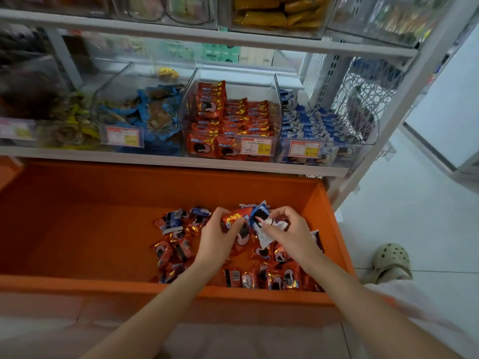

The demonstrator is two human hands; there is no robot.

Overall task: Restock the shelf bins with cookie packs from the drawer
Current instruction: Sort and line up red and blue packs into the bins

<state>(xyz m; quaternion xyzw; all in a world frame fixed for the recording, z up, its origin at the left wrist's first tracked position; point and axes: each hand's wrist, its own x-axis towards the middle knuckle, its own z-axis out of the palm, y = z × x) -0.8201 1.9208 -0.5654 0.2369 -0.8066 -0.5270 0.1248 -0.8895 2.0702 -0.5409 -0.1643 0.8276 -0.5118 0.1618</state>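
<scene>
Head cam: left hand (216, 237) has its fingers curled round a red cookie pack (234, 218), and right hand (287, 229) pinches a blue cookie pack (260, 216). Both are just over the loose packs (176, 239) heaped in the orange drawer (103, 283). On the shelf above, the red-pack bin (233, 117) sits beside the blue-pack bin (316, 123). There's a clog (391, 257) on the floor to the right.

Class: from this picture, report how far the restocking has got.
Done: the red bin and blue bin look well filled. In hand: the left hand holds a red pack, the right hand a blue pack, over the drawer. Left: many loose packs lie in it.
</scene>
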